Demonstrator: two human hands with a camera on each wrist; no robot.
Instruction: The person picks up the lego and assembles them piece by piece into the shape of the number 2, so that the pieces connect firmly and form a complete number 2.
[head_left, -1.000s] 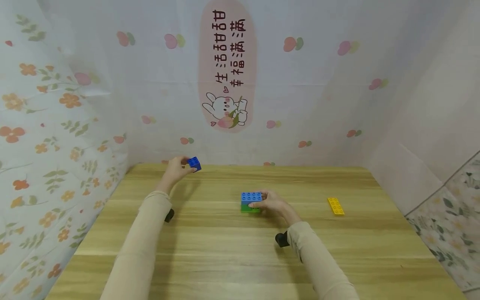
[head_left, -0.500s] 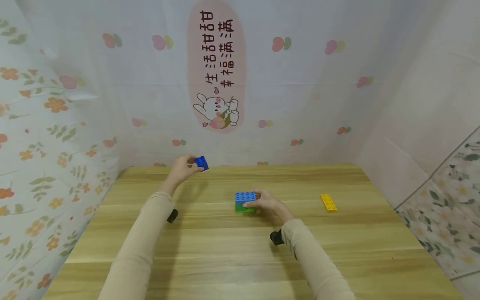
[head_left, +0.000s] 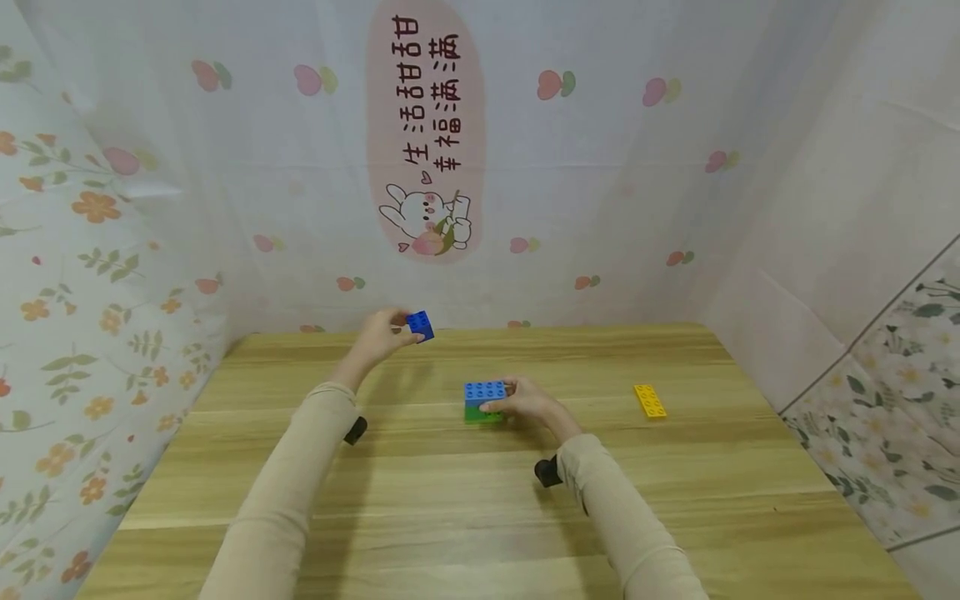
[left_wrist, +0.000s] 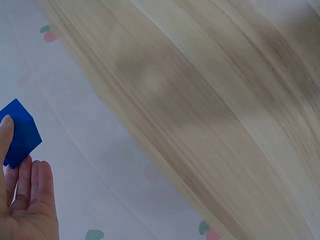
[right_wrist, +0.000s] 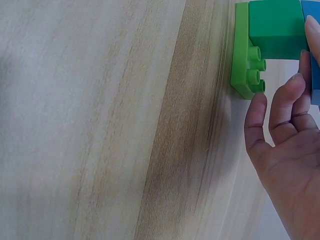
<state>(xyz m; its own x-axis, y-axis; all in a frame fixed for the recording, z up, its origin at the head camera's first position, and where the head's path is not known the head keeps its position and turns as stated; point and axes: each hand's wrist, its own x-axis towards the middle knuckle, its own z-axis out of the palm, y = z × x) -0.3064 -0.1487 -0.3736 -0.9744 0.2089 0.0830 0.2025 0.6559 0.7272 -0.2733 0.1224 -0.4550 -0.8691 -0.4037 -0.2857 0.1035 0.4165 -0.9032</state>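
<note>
here, left hand (head_left: 378, 337) pinches blue block (head_left: 422, 326); backdrop (head_left: 585, 187) reads "生活甜甜 幸福满满".

Smooth, hard-looking plastic is seen in the dark blue building brick (left_wrist: 22, 132), its flat faces marked by a low sheen. The same moulded, studded plastic is shown by the light-blue brick (head_left: 485, 392), the dark green brick (right_wrist: 277, 27), the light green plate (right_wrist: 241, 50) and the yellow plate (head_left: 650, 402). The tabletop (head_left: 465, 521) is finished in smooth, streaked wood grain, faintly glossed. Matt, creased, printed cloth is hung as the backdrop (head_left: 600, 175); the beige sleeves (head_left: 281, 492) are made of soft, matt fabric.
</note>
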